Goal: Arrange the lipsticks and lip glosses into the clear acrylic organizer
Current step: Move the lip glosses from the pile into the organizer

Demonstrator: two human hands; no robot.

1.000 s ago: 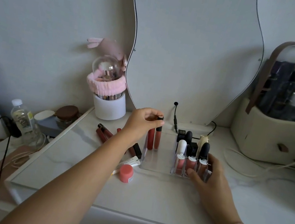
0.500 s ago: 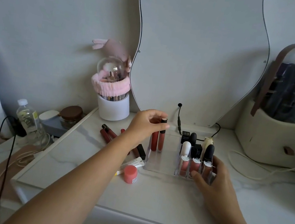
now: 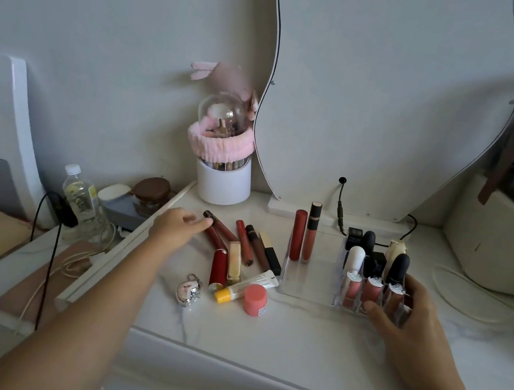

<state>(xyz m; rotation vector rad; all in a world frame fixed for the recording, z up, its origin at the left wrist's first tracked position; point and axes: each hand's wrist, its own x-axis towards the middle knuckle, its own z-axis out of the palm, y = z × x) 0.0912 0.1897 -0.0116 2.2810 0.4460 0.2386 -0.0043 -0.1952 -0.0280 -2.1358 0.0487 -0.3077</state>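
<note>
left hand (image 3: 180, 228): left of organizer (image 3: 308, 283), fingertips on gloss tube (image 3: 224, 230), grip unclear | right hand (image 3: 410, 326): clasping organizer's front-right corner

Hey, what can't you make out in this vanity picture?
Head view:
The organizer's right front corner: covered by the right hand.
Whether the left hand pinches the dark gloss tube: contact is hidden.
The pink jar's label: too small.
The cream bag: cut off by right edge.

The tall plastic lip gloss tube (image 3: 297, 235) is deep red. At its three o'clock, the black-capped gloss tube (image 3: 310, 238) is coral.
</note>
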